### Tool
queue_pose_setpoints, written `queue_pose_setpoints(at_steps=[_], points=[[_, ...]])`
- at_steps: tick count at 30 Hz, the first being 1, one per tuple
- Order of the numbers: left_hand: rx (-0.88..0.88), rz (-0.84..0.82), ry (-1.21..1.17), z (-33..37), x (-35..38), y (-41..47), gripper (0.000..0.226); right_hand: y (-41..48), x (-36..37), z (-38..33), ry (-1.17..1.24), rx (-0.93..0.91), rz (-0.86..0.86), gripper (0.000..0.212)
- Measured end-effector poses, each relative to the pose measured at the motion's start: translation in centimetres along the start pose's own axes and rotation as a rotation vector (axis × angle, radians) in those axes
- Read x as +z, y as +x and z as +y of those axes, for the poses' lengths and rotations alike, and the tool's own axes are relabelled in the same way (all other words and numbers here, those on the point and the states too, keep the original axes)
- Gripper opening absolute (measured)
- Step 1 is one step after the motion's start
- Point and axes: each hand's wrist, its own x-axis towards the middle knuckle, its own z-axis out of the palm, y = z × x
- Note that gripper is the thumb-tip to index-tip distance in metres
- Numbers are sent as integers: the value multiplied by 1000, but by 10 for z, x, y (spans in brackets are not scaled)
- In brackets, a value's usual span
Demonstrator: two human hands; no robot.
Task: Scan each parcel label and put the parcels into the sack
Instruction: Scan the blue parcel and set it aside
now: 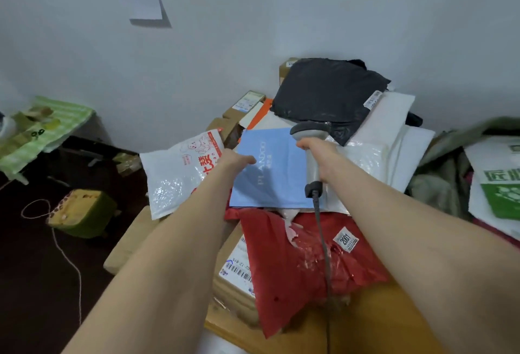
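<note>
The flat light-blue plastic mailer is lying atop the parcel pile, with a red plastic bag at its 6 o'clock. It is looking light, floppy and slick, so its 9 o'clock edge is likely best for pinching. The left hand is touching there, fingers' grip unclear. The right hand is clenching a grey handheld scanner.

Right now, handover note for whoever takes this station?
Hands: left hand grips the blue mailer by its left edge; right hand holds the corded barcode scanner over it.
No label shows on the mailer's face, so no scan is confirmed.
Left to scan: red poly bag, black poly bag, white mailers, cardboard boxes.
The grey sack at right seems to hold a white-and-green parcel.
</note>
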Motion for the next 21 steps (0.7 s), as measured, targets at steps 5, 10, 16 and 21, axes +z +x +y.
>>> queue_pose_setpoints(at_steps=[5, 10, 16, 21], points=[[9, -156, -117, -1, -4, 23, 45, 9, 10, 7, 9, -18, 69, 31], [-9, -193, -174, -4, -4, 40, 56, 12, 14, 7, 44, 9, 119, 24], [82, -186, -241, 3, -17, 36, 51, 11, 12, 6, 80, -8, 132, 23], [340, -116, -264, 48, -63, 12, 8, -3, -1, -15, 266, -4, 57, 11]])
